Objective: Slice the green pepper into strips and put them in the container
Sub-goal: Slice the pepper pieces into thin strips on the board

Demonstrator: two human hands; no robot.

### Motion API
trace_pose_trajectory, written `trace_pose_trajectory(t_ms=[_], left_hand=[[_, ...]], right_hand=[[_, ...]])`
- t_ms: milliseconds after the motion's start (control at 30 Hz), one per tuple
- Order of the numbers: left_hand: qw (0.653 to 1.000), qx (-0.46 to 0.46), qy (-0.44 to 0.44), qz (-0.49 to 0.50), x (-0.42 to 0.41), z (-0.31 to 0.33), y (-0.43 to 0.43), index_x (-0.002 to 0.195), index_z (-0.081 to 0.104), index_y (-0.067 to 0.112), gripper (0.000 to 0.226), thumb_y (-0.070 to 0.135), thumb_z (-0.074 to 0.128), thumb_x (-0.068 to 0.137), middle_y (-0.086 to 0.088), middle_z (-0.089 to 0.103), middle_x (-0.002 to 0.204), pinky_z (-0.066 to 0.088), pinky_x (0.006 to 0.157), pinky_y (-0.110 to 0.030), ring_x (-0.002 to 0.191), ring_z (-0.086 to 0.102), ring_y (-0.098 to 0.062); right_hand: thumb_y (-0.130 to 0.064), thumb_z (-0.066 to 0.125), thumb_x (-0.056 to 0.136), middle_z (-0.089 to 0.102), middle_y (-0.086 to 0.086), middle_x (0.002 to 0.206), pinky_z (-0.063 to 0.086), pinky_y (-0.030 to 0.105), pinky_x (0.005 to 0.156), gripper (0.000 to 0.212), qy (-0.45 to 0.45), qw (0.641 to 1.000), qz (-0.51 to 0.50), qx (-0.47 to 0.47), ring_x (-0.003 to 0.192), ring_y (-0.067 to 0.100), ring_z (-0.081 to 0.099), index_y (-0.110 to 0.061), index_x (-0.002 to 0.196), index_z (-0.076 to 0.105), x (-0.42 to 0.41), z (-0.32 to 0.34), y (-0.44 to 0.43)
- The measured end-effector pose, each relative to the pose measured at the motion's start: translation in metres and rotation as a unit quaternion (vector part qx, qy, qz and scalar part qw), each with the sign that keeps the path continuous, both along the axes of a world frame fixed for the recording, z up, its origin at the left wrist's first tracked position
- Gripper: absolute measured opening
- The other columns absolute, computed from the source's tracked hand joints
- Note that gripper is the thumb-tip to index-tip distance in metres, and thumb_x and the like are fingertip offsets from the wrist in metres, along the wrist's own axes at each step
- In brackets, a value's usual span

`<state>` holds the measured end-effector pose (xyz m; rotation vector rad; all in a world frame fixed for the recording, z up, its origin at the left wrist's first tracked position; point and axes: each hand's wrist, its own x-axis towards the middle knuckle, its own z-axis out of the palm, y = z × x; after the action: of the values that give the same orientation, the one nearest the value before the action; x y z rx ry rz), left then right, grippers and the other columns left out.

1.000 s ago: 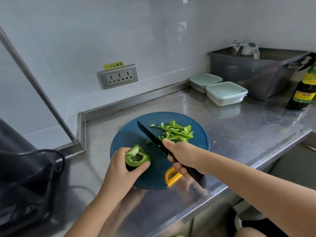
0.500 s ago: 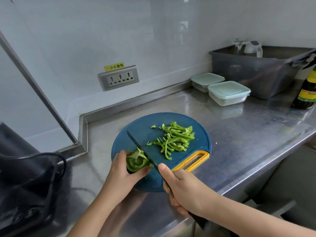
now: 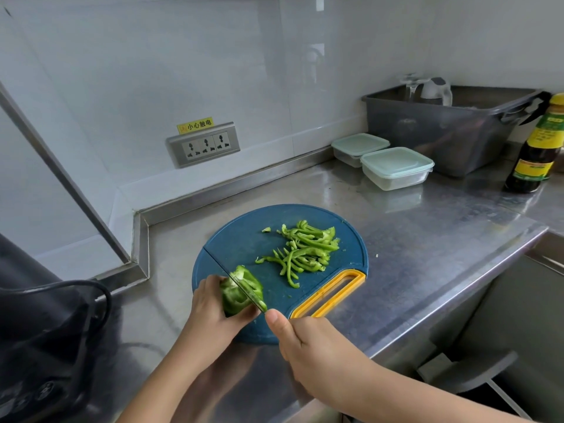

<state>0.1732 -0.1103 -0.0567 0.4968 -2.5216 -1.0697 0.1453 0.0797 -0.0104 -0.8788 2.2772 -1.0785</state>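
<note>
A chunk of green pepper [image 3: 236,296] lies on the near left of the round blue cutting board [image 3: 244,242]. My left hand [image 3: 210,312] grips it from the left. My right hand [image 3: 300,340] holds a black knife [image 3: 244,288] whose thin blade runs edge-on across the pepper, cutting into it. A pile of several green pepper strips [image 3: 305,251] lies on the board's right half. Two lidded clear containers with pale green lids stand at the back right, one nearer [image 3: 396,167], one behind [image 3: 358,148]. The knife's handle is hidden in my right hand.
A grey plastic tub [image 3: 442,129] holds a glass and kettle at the far right. A dark sauce bottle [image 3: 537,148] stands beside it. A black appliance with a cable [image 3: 45,331] fills the left. The steel counter edge [image 3: 457,291] drops off on the right.
The knife moved left from beside the strip pile to the pepper chunk and now cuts into it. My right hand came nearer. My left hand still grips the pepper.
</note>
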Motion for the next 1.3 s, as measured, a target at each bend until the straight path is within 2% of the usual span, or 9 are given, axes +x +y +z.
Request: trace_pose_trajectory(t_ms=[100, 267, 400, 633, 700, 1033, 1133, 1200, 1300], left_hand=[[1.000, 0.010, -0.012, -0.009, 0.000, -0.002, -0.003, 0.104, 0.049, 0.021, 0.075, 0.068, 0.054, 0.047, 0.003, 0.049, 0.108, 0.035, 0.086, -0.027, 0.109, 0.043, -0.014], [0.998, 0.050, -0.024, -0.015, 0.002, 0.001, 0.001, 0.098, 0.047, 0.032, 0.062, 0.067, 0.054, 0.047, 0.007, 0.047, 0.106, 0.033, 0.081, -0.021, 0.109, 0.040, -0.010], [0.997, 0.067, -0.008, -0.026, 0.003, 0.001, 0.001, 0.105, 0.049, 0.037, 0.060, 0.068, 0.054, 0.055, 0.009, 0.050, 0.112, 0.035, 0.087, -0.023, 0.113, 0.042, -0.007], [0.999, 0.031, 0.011, -0.011, -0.002, -0.009, -0.004, 0.107, 0.054, 0.032, 0.058, 0.068, 0.062, 0.063, 0.007, 0.059, 0.109, 0.046, 0.091, -0.044, 0.110, 0.052, -0.017], [0.999, 0.036, 0.023, -0.007, -0.003, -0.009, -0.003, 0.106, 0.055, 0.033, 0.055, 0.068, 0.062, 0.064, 0.007, 0.061, 0.107, 0.048, 0.089, -0.045, 0.108, 0.055, -0.019], [0.999, 0.014, 0.001, 0.053, -0.007, -0.001, 0.007, 0.094, 0.054, 0.023, 0.064, 0.070, 0.053, 0.050, 0.001, 0.056, 0.098, 0.045, 0.087, -0.043, 0.100, 0.051, -0.021], [0.998, 0.016, -0.017, 0.059, -0.008, 0.004, 0.009, 0.096, 0.054, 0.021, 0.068, 0.070, 0.052, 0.048, 0.002, 0.054, 0.098, 0.044, 0.088, -0.042, 0.100, 0.050, -0.021], [0.998, 0.017, -0.026, 0.058, -0.008, 0.005, 0.010, 0.095, 0.053, 0.020, 0.062, 0.066, 0.057, 0.054, 0.002, 0.053, 0.098, 0.043, 0.087, -0.039, 0.101, 0.048, -0.021], [0.998, 0.006, -0.031, 0.063, -0.008, 0.006, 0.012, 0.091, 0.051, 0.016, 0.033, 0.042, 0.066, 0.077, 0.000, 0.051, 0.095, 0.040, 0.082, -0.036, 0.101, 0.048, -0.024]], right_hand=[[-0.059, 0.019, 0.093, 0.032, 0.003, 0.060, 0.030, 0.032, 0.060, 0.057, 0.027, 0.999, 0.005, 0.022, 0.055, 0.016, 0.031, -0.014, 0.060, 0.032, 0.002, 0.000, -0.001], [-0.064, 0.012, 0.086, 0.040, 0.003, 0.066, 0.042, 0.039, 0.069, 0.056, 0.075, 0.995, 0.006, 0.060, 0.068, 0.024, 0.047, -0.018, 0.064, 0.036, 0.004, -0.004, 0.000], [-0.062, 0.014, 0.091, 0.045, 0.005, 0.073, 0.045, 0.039, 0.076, 0.054, 0.102, 0.990, 0.005, 0.096, 0.079, 0.028, 0.051, -0.020, 0.068, 0.038, 0.004, -0.006, 0.002], [-0.064, 0.008, 0.088, 0.040, 0.002, 0.068, 0.044, 0.038, 0.073, 0.057, 0.116, 0.987, 0.003, 0.114, 0.074, 0.029, 0.045, -0.020, 0.067, 0.036, 0.004, -0.008, 0.006], [-0.068, 0.000, 0.080, 0.039, 0.001, 0.068, 0.043, 0.037, 0.072, 0.060, 0.120, 0.986, 0.000, 0.118, 0.073, 0.028, 0.045, -0.021, 0.067, 0.035, 0.004, -0.008, 0.005], [-0.059, 0.015, 0.096, 0.043, 0.007, 0.065, 0.047, 0.040, 0.068, 0.060, 0.084, 0.990, -0.011, 0.111, 0.064, 0.025, 0.047, -0.013, 0.065, 0.038, 0.001, 0.001, 0.003], [-0.058, 0.015, 0.096, 0.042, 0.005, 0.063, 0.040, 0.032, 0.057, 0.059, 0.085, 0.989, -0.017, 0.119, 0.059, 0.022, 0.043, -0.013, 0.064, 0.038, 0.003, 0.002, 0.004], [-0.057, 0.015, 0.097, 0.040, 0.005, 0.062, 0.034, 0.029, 0.053, 0.059, 0.085, 0.990, -0.023, 0.115, 0.056, 0.022, 0.040, -0.013, 0.063, 0.036, 0.004, 0.001, 0.004], [-0.055, 0.015, 0.098, 0.039, 0.006, 0.061, 0.036, 0.033, 0.055, 0.059, 0.086, 0.990, -0.015, 0.111, 0.057, 0.025, 0.040, -0.013, 0.061, 0.034, 0.006, 0.001, -0.002]])
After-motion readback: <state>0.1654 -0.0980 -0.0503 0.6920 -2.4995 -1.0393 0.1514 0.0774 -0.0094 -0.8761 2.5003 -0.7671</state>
